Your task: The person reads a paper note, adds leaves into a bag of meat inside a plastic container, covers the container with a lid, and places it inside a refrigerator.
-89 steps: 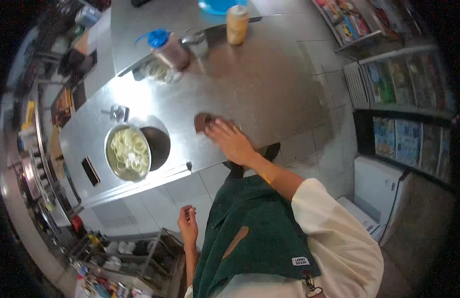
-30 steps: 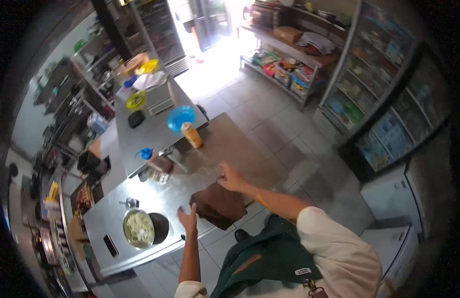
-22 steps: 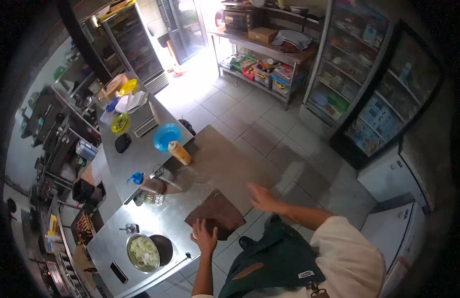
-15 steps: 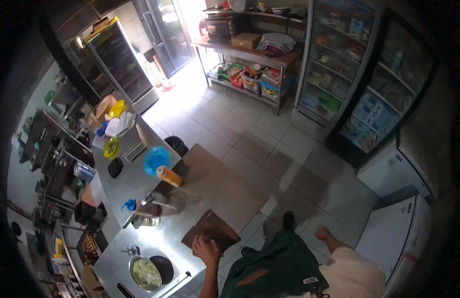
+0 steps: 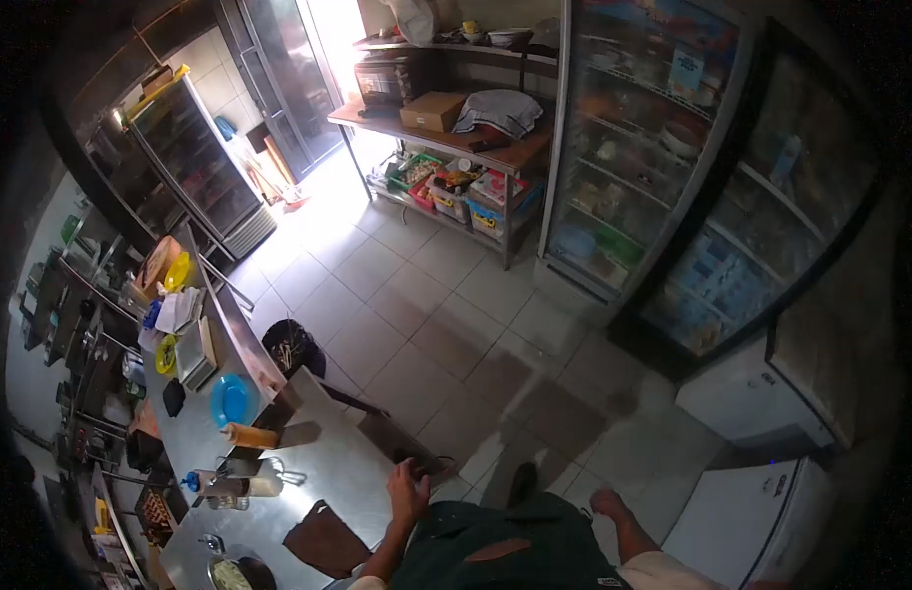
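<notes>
My left hand [image 5: 407, 494] is at the near edge of the steel counter [image 5: 323, 433], fingers slightly apart, beside a small dark shape I cannot make out. It holds nothing that I can see. On the counter left of that wrist lies a brown cloth [image 5: 326, 541]. My right hand [image 5: 606, 503] hangs by my side over the floor, its fingers curled with nothing visible in them. At the lower left, a metal pan [image 5: 218, 570] holds pale green sliced food [image 5: 238, 574], partly cut off by the view's dark edge.
An orange bottle [image 5: 249, 437], a blue bowl [image 5: 232, 401] and a blue-capped bottle [image 5: 215, 484] stand along the counter. A black bin [image 5: 291, 346] is beyond it. Glass-door fridges [image 5: 643, 147] and white chest freezers [image 5: 736, 526] line the right. A shelf table [image 5: 436, 128] stands at the back.
My left hand has moved off the brown cloth to the counter's edge. The view has shifted forward and right, so the counter things sit lower and further left.
</notes>
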{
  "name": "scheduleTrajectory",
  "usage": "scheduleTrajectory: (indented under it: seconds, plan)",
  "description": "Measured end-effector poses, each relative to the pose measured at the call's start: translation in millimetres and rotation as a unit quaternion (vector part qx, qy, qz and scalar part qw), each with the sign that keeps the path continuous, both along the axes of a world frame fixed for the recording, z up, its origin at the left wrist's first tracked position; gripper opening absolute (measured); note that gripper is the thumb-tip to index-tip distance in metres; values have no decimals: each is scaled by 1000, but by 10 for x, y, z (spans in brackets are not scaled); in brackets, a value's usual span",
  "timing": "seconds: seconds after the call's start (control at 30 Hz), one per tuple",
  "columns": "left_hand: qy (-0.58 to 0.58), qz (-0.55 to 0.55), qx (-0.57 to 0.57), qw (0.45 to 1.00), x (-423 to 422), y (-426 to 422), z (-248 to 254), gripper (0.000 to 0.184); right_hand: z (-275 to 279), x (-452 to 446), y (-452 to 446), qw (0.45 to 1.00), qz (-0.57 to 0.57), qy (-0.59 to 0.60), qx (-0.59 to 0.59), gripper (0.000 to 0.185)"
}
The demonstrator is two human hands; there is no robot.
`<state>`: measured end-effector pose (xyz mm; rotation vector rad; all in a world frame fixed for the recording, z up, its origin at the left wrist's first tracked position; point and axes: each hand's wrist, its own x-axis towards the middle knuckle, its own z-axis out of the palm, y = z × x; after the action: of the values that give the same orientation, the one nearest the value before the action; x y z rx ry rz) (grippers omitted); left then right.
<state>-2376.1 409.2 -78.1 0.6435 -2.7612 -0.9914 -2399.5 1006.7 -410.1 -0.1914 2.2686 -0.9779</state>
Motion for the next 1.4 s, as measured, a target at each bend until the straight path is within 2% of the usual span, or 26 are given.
scheduleTrajectory:
  seconds: [0.03, 0.07, 0.13, 0.23, 0.3, 0.33, 0.4, 0.43, 0.47, 0.5, 0.53, 0.6, 0.63, 0.7, 0.77, 0.93, 1.1, 1.17, 1.2, 1.23, 1.27, 1.3, 1.33, 1.37, 1.4]
  plan:
    - [0, -15, 37, 999, -164, 56, 15, 51, 519, -481, -327, 994, 5, 18, 109, 28]
    - [4, -38, -5, 999, -300, 82, 46, 51, 887, -921, -551, 992, -43, 33, 113, 24]
    - [-4, -30, 28, 999, -540, 37, -55, 51, 1394, -1660, -870, 987, -114, 88, 68, 16]
    - [8, 8, 100, 995, -826, -183, -290, 50, 1848, -2576, -1270, 986, -133, 96, 14, 21]
    - [-15, 41, 129, 991, -1064, -306, -319, 50, 2011, -3027, -1514, 990, -82, 111, 22, 24]
    - [21, 53, 96, 994, -1182, -363, -379, 50, 2002, -3257, -1592, 990, -61, 125, 30, 27]
    - [7, 108, 133, 985, -1514, -520, -400, 50, 1700, -3602, -1549, 996, 0, 65, 54, 29]
    - [-9, 114, 163, 980, -1672, -608, -418, 49, 1400, -3734, -1457, 999, -28, -28, 3, 29]
    - [-3, 148, 175, 973, -1868, -716, -454, 49, 1310, -3853, -1365, 989, 112, 73, 59, 30]
    - [-14, 152, 203, 967, -2088, -844, -496, 49, 1370, -3891, -1395, 997, 38, -53, 44, 42]
    - [-19, 148, 229, 962, -2338, -998, -546, 48, 1560, -3976, -1511, 970, 125, -13, 208, 46]
    - [8, 144, 221, 964, -2918, -1428, -767, 47, 715, -4211, -993, 983, 132, 113, 66, 50]
    - [12, 127, 215, 968, -3088, -1520, -833, 47, 990, -4314, -1135, 984, 128, 40, 118, 50]
    - [31, 127, 187, 974, -3564, -1921, -631, 46, 1339, -4699, -1659, 981, 96, -62, 156, 50]
    - [39, 122, 148, 981, -3903, -2236, -459, 45, 1497, -5145, -2139, 977, 85, -109, 163, 50]
    - [47, 162, 220, 961, -4485, -3166, -363, 41, 1520, -6402, -3477, 971, 89, -149, 162, 50]
    - [1, 232, 217, 948, -4591, -3912, -742, 39, 1147, -7751, -4745, 959, 136, -170, 183, 50]
    - [-12, 269, 206, 941, -4563, -4079, -824, 39, 737, -8526, -5165, 947, 178, -176, 200, 50]
    - [-38, 293, 219, 930, -4574, -4213, -788, 39, 732, -8907, -5564, 938, 213, -183, 203, 50]
    - [-65, 318, 228, 918, -4582, -4375, -731, 39, 722, -9340, -6003, 900, 382, -3, 209, 46]
    - [-69, 332, 220, 915, -4609, -4512, -650, 39, 685, -9716, -6427, 809, 525, 179, 195, 43]
    - [-41, 380, 257, 888, -4662, -4641, -551, 40, 695, -10084, -7029, 843, 491, 117, 184, 35]
    - [-10, 428, 297, 854, -4702, -4764, -471, 41, 1030, -10326, -7787, 873, 452, 58, 174, 30]
    - [-8, 447, 295, 845, -4724, -4947, -473, 41, 1252, -10412, -8439, 929, 342, 123, 76, 30]
    - [58, 473, 277, 834, -4734, -5098, -579, 40, 941, -10841, -8983, 895, 402, 160, 110, 29]
